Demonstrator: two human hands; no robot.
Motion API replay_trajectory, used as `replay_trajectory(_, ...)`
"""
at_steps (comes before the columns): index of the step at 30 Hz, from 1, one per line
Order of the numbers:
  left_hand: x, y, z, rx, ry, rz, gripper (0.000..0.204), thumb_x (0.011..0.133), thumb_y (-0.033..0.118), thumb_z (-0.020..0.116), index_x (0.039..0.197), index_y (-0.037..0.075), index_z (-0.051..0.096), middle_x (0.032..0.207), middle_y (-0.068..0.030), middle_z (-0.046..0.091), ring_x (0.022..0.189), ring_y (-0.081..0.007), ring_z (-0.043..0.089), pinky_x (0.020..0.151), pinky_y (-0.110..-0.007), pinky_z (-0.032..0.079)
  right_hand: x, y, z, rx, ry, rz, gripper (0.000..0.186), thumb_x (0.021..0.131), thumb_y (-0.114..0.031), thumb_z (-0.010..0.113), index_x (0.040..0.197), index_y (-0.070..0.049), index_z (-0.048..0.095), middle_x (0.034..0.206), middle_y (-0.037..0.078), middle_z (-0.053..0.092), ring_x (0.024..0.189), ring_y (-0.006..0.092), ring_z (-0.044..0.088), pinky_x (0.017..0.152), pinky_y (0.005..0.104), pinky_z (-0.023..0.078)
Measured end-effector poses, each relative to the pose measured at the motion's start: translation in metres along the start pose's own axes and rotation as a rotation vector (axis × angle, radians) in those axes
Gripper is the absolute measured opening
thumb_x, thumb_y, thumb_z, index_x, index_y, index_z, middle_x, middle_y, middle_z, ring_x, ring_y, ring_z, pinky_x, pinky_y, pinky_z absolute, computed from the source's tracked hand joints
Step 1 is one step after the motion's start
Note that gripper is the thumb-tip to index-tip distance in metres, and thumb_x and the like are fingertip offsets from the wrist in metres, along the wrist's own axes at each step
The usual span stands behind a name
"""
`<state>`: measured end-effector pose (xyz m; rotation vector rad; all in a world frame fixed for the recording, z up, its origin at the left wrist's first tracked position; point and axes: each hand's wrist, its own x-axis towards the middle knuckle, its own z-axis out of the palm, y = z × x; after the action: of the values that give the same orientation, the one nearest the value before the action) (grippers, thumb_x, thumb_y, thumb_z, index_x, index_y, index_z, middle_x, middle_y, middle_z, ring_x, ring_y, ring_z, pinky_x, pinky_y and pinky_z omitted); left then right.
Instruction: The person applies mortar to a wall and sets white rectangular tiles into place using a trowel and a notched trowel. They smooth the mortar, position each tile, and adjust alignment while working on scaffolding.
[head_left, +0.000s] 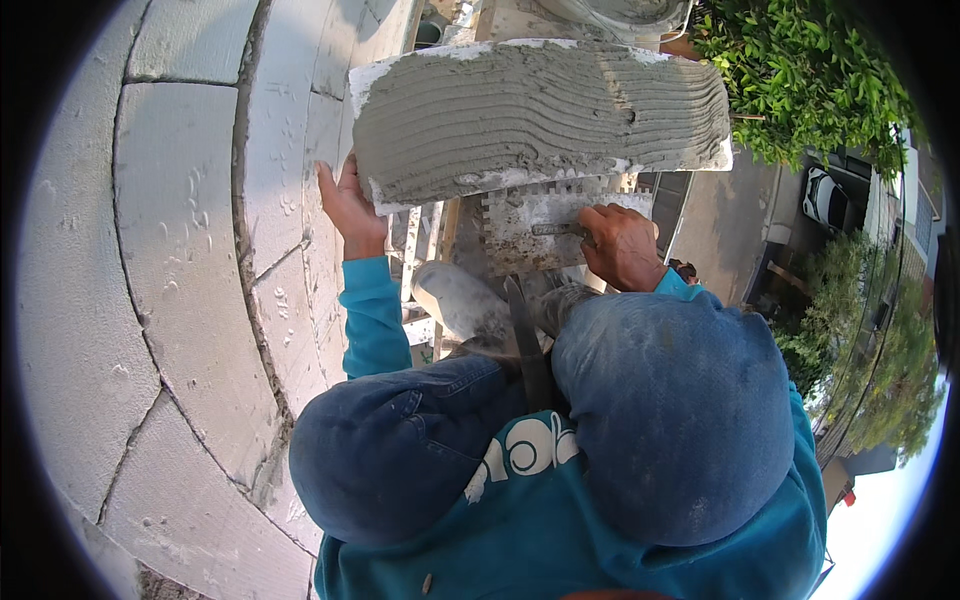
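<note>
A long white block lies crosswise in front of me. Its upward face carries grey mortar, combed into wavy ridges. My left hand grips the block's left end, with some fingers hidden behind it. Just below the block's near edge is a notched trowel, its metal plate smeared with mortar. My right hand is closed around the trowel's handle. What supports the block underneath is mostly hidden.
A wall of large pale blocks with mortar joints rises along my left. A mortar-stained bucket stands beyond the block. My bent knees are close below my hands. Far down on the right are leafy trees and a parked white car.
</note>
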<state>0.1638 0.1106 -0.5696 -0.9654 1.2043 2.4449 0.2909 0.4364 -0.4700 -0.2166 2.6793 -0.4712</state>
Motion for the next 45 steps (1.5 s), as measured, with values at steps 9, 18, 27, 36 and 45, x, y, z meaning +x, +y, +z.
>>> replay_trajectory(9,-0.004,0.002,0.006,-0.013,-0.045,0.012,0.082,0.097,0.061,0.035,0.144,-0.006,0.039,0.146,-0.0176,0.044,0.134,-0.0314,0.043,0.112,-0.044,0.033,-0.034,0.094,-0.049,0.436,0.463,0.584,0.013,0.08,-0.013,0.061,0.086,-0.006,0.052,0.063,0.003,0.054,0.054,0.0223,0.055,0.051,0.0345,0.044)
replay_trajectory(18,-0.022,0.008,0.032,0.01,0.038,0.0,0.085,0.095,0.065,0.037,0.142,-0.006,0.041,0.146,-0.0165,0.044,0.134,-0.0289,0.042,0.112,-0.04,0.03,-0.013,0.312,-0.097,1.176,0.486,1.026,0.014,0.08,-0.013,0.058,0.073,-0.011,0.046,0.06,0.001,0.04,0.047,0.014,0.04,0.043,0.031,0.034)
replay_trajectory(27,-0.024,0.01,0.029,-0.064,0.07,0.019,0.079,0.097,0.06,0.037,0.139,-0.007,0.046,0.143,-0.0168,0.049,0.132,-0.0301,0.045,0.112,-0.043,0.032,0.033,0.211,-0.072,0.974,0.265,0.855,0.008,0.084,-0.013,0.054,0.08,-0.008,0.049,0.061,-0.001,0.043,0.043,0.01,0.04,0.037,0.029,0.033)
replay_trajectory(36,-0.01,0.001,0.018,-0.096,0.031,0.002,0.082,0.097,0.064,0.032,0.133,-0.008,0.051,0.135,-0.0165,0.056,0.126,-0.0264,0.051,0.109,-0.035,0.036,0.079,0.016,-0.052,0.86,0.077,0.575,0.021,0.081,-0.015,0.06,0.092,0.002,0.055,0.061,0.01,0.055,0.047,0.0209,0.052,0.046,0.0363,0.044)
replay_trajectory(45,-0.007,0.002,0.023,-0.067,-0.062,0.05,0.086,0.098,0.064,0.03,0.137,-0.011,0.046,0.137,-0.0188,0.054,0.127,-0.0273,0.05,0.111,-0.035,0.033,0.117,-0.089,-0.039,0.681,-0.007,0.008,0.034,0.078,-0.016,0.059,0.1,0.009,0.052,0.078,0.027,0.061,0.076,0.044,0.061,0.072,0.0505,0.047)
